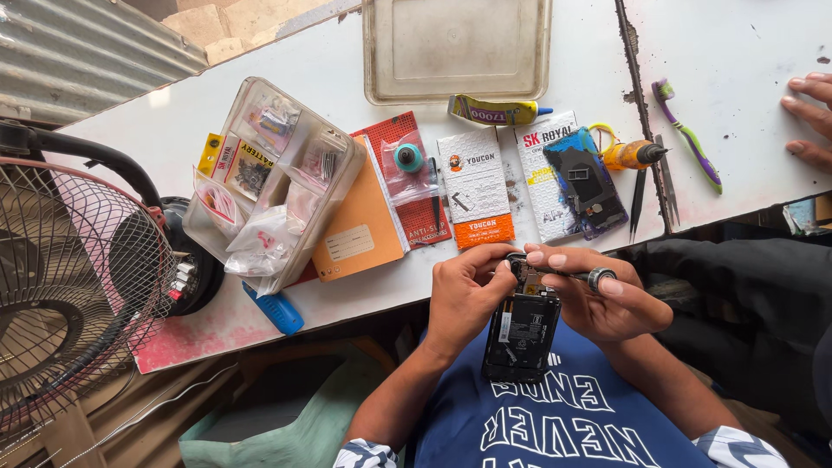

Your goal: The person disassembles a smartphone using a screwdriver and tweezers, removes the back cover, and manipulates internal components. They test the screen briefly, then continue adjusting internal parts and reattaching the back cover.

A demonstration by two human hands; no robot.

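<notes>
An opened black phone [521,334] with its back cover off and battery showing is held upright over my lap. My left hand [464,299] grips its upper left edge. My right hand [600,303] holds a small screwdriver with a round metal cap [600,279], its tip pointing left into the phone's top end. Both hands sit just below the white table's front edge [381,299].
On the table lie a clear parts box [273,178], an orange notebook [360,221], flat parts packets [475,186], a phone back cover [585,182], a glue tube [498,111], a small orange bottle [633,154], tweezers [640,199], a toothbrush [689,134] and a tray [458,48]. Another person's hand [810,117] rests at the right edge. A fan [69,286] stands at the left.
</notes>
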